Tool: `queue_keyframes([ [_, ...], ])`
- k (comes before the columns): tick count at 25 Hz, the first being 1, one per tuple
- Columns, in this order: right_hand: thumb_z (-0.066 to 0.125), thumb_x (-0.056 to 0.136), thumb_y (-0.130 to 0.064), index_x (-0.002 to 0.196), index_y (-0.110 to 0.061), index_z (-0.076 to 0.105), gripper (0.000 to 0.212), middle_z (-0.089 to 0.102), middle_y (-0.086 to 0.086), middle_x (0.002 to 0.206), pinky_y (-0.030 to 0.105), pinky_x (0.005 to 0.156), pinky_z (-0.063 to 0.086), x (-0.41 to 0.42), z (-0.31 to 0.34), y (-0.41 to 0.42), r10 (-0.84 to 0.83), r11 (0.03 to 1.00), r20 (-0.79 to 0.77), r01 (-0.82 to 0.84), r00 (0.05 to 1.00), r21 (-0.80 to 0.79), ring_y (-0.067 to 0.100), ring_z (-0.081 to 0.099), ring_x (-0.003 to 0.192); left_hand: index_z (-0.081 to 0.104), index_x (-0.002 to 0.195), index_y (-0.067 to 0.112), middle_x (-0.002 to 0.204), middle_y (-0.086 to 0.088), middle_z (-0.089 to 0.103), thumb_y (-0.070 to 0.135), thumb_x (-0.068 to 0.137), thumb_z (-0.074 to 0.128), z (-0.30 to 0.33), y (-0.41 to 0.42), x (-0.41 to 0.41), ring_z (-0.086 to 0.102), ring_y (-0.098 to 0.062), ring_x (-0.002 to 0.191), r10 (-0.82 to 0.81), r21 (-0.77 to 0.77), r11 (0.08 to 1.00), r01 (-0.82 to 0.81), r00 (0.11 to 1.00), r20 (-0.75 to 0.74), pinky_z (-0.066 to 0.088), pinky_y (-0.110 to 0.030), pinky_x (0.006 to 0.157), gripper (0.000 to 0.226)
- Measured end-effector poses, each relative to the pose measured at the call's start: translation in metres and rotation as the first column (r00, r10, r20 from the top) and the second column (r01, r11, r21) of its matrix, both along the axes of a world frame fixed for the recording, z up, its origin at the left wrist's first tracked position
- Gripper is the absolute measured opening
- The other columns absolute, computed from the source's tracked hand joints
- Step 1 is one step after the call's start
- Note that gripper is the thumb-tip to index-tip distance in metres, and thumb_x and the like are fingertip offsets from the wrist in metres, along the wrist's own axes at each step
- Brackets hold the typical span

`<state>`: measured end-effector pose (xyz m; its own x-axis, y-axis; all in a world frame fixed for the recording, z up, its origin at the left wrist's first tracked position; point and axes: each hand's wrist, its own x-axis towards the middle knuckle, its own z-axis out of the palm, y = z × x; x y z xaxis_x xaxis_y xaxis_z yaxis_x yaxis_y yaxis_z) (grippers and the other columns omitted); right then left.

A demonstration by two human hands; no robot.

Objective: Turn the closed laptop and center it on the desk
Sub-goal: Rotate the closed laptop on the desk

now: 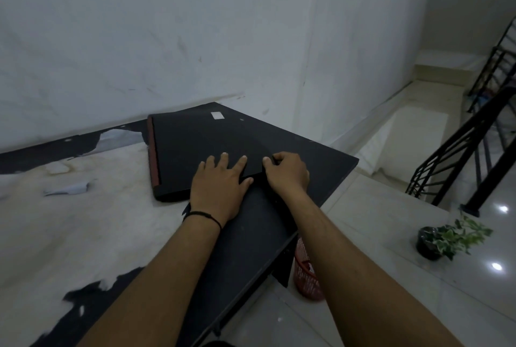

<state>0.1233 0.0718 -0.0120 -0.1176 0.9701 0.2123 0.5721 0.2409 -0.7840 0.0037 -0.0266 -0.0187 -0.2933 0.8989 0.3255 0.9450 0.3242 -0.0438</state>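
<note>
A closed black laptop (195,145) with a red strip along its left edge lies near the right end of the desk (83,229), close to the wall. My left hand (220,181) rests flat on the lid's near right part, fingers spread. My right hand (287,172) curls around the laptop's near right corner, thumb on top, fingers hidden under or behind the edge. The desk top is black with a worn, peeling pale covering on the left.
The desk's right edge (343,167) lies just beyond my right hand. A red mesh bin (305,274) stands on the tiled floor below the desk. A potted plant (446,237) and a black stair railing (474,134) are to the right. The white wall (195,39) runs behind the desk.
</note>
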Motion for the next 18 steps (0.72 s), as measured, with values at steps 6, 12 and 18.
queue_keyframes([
  [6, 0.070, 0.084, -0.040, 0.083, -0.018, 0.077, 0.022, 0.068, -0.011, 0.074, 0.033, 0.089, 0.050, 0.006, 0.007, -0.019, 0.037, 0.997, -0.050, -0.040, 0.998, -0.060, 0.018, 0.067, 0.085, 0.026, 0.155, 0.034, 0.159, -0.009, 0.036, 0.067, 0.096, 0.026, 0.001, -0.026, 0.001, 0.033, -0.035, 0.143, 0.046, 0.017, 0.999, -0.046, 0.999, 0.000, 0.028, -0.047, 0.118, 0.067],
  [12, 0.060, 0.087, -0.049, 0.079, -0.030, 0.076, 0.026, 0.076, -0.009, 0.096, 0.035, 0.090, 0.052, 0.004, 0.021, 0.049, 0.242, 0.968, 0.104, -0.233, 0.965, -0.089, 0.019, 0.069, 0.097, 0.035, 0.151, 0.024, 0.150, -0.017, 0.042, 0.086, 0.081, 0.023, 0.007, 0.006, 0.030, 0.037, -0.042, 0.134, 0.164, -0.015, 0.986, -0.163, 0.986, 0.037, 0.029, -0.058, 0.111, 0.094],
  [18, 0.041, 0.096, -0.061, 0.121, -0.032, 0.071, 0.049, 0.058, -0.007, 0.144, 0.052, 0.120, 0.018, -0.027, 0.016, 0.087, 0.380, 0.925, 0.304, -0.354, 0.874, -0.139, 0.020, 0.047, 0.137, 0.024, 0.156, 0.021, 0.160, -0.022, 0.025, 0.084, 0.083, 0.022, 0.003, 0.039, 0.049, 0.020, -0.043, 0.146, 0.228, 0.003, 0.973, -0.229, 0.969, 0.097, 0.014, -0.061, 0.118, 0.097],
])
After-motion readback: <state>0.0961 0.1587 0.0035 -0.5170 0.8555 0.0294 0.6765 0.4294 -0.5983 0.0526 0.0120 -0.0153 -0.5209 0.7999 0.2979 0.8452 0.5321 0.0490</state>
